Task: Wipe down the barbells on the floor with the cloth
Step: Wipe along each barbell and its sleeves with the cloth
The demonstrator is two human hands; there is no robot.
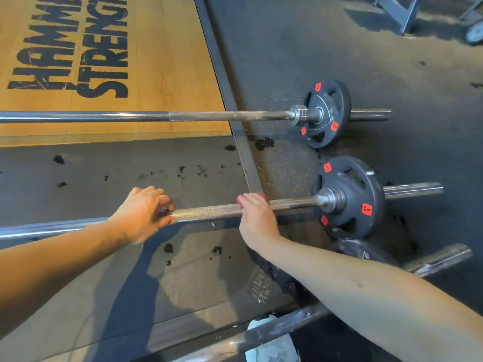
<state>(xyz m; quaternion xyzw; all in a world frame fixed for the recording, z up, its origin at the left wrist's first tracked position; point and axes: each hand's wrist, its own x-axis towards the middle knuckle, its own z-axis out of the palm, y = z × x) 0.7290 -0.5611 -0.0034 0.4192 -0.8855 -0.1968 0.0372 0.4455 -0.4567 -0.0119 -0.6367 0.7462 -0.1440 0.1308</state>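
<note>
Three barbells on the floor. Both hands on the middle barbell [209,212], on the knurled stretch inside its black plate [350,197].

Left hand [142,214]: fingers curled tight round the bar. Something dark sits in the grip; cannot tell what. Right hand [257,220]: fingers together, laid flat across the top of the bar, not clearly wrapped.

Cloth [271,346], pale and crumpled, lies under the near barbell [274,329], not in either hand.

Progress, my reading: early. The near barbell is streaked white, so unwiped. The far barbell [209,116] shows dull patches. No wiping stroke on the middle one yet. All three likely left to do.

Surface: dark rubber floor [91,173], pitted, with black crumbs. Beyond it, a wooden platform [162,61] with black lettering. Room: gym, with a bench frame [400,11] and a wheel [474,33] at far right.
</note>
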